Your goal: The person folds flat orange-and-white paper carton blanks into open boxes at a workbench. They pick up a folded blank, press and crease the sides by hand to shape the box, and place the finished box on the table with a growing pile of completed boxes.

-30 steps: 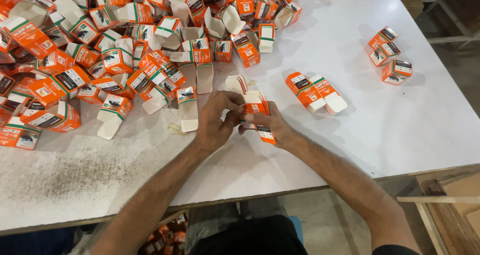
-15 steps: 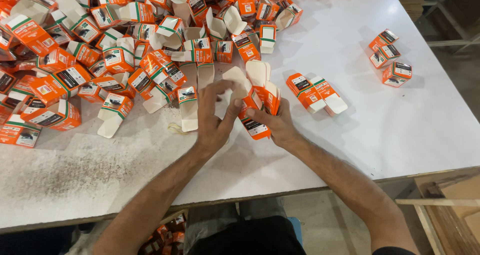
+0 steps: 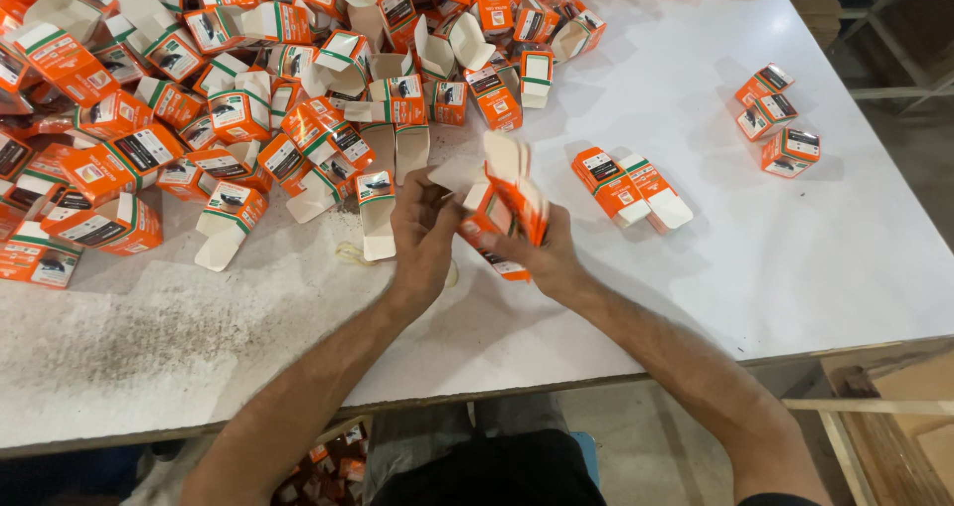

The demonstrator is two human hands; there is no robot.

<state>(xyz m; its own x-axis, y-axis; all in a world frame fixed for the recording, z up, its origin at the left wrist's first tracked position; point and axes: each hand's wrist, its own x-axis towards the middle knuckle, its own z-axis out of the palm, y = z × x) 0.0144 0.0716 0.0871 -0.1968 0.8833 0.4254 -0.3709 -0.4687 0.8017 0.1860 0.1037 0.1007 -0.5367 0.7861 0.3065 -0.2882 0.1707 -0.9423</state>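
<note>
Both hands work on one small orange and white carton [image 3: 502, 213] held just above the white table [image 3: 715, 267]. My right hand [image 3: 542, 259] grips the carton's lower body from beneath. My left hand [image 3: 422, 238] pinches the carton's left side, near an open white flap. The carton's top flaps stand open and tilted upward. A large heap of the same orange cartons [image 3: 229, 98], many with open flaps, lies just beyond my left hand.
Two cartons [image 3: 628, 186] lie side by side right of my hands. Three more [image 3: 775, 118] sit near the table's far right. The table's front edge runs below my forearms. More cartons [image 3: 333, 461] lie on the floor under the table.
The carton has been lifted and turned more upright between my hands, and its top flaps have opened wider. My hands stay at the same spot on the table.
</note>
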